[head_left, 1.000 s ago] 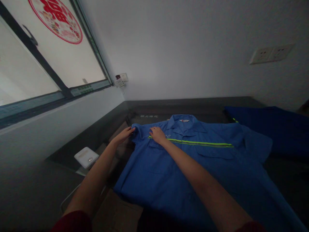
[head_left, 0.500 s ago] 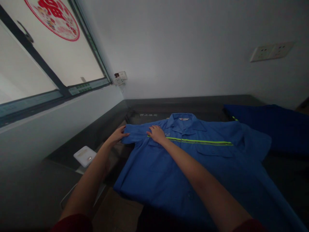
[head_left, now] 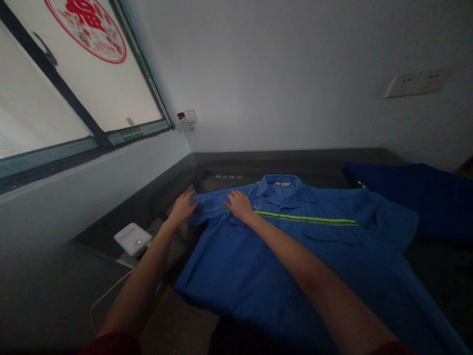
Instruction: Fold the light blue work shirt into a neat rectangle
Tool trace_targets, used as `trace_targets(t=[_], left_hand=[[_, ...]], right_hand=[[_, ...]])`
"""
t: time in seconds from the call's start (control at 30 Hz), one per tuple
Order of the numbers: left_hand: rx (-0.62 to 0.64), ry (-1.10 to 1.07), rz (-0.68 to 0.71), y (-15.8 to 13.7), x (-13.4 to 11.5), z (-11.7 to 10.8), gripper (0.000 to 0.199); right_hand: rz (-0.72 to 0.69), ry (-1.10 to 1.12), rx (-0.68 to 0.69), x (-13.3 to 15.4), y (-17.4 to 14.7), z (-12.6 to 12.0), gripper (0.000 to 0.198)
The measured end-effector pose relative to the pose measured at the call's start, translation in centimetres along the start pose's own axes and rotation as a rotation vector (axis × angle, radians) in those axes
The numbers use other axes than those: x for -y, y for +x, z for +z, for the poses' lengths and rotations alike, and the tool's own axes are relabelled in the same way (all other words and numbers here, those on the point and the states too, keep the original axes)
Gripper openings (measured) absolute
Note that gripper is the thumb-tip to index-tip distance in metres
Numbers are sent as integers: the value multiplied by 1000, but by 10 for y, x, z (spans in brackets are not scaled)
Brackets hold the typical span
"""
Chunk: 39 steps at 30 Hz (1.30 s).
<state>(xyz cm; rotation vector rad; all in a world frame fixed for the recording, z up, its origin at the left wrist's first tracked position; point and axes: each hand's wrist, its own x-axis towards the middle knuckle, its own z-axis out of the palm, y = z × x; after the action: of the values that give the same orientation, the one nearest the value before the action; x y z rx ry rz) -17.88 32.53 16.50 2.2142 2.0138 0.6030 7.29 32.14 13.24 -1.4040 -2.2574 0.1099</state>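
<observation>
A blue short-sleeved work shirt [head_left: 266, 256] lies face up, its collar away from me and a yellow-green stripe across the chest. At the end of its left-side sleeve [head_left: 210, 202], my left hand [head_left: 183, 208] is closed on the cuff, with part of the fingertips hard to make out. My right hand [head_left: 240, 204] rests palm down on the shirt near that sleeve's shoulder seam, fingers stretched out and apart. My right forearm crosses over the shirt front.
Under the shirt is a dark table [head_left: 229, 167] against the wall. Darker blue folded cloth [head_left: 414, 197] lies at the right. A white device [head_left: 133, 239] with a cable sits left of my left forearm. Sockets [head_left: 419, 83] and a window [head_left: 74, 74] are beyond.
My left hand has turned slightly and its fingers have drawn in at the cuff, and the sleeve end has shifted a little. My right hand stays in place on the shirt.
</observation>
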Motion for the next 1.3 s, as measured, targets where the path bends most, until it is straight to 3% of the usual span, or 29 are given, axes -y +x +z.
trace_targets(t=[0.1,0.3,0.4,0.53,0.67,0.8,0.87,1.1,1.3], left_hand=[[49,41,155,13,-16,17,46],[179,108,113,18,-18,56,52],[201,151,101,16,-9,60,53],[217,191,90,21,-3,58,52],[214,209,89,27,-2,58,53],[191,226,105,29,1,60,54],[189,234,107,30,2,60,53],[172,255,122,35,0,58,51],[159,266,135,38,2,57,50]], right_hand=[[-35,20,12,15,-3,-3,50],[-23,41,125,33,-16,11,66],[-17,41,143,33,-20,16,67],[-40,35,45,36,-23,8,60],[-251,11,-31,50,-34,-4,39],[-571,-20,18,63,-50,-2,24],[-625,-12,56,66,-56,3,26],[-551,-8,158,67,-55,12,41],[-523,14,78,69,-55,2,44]])
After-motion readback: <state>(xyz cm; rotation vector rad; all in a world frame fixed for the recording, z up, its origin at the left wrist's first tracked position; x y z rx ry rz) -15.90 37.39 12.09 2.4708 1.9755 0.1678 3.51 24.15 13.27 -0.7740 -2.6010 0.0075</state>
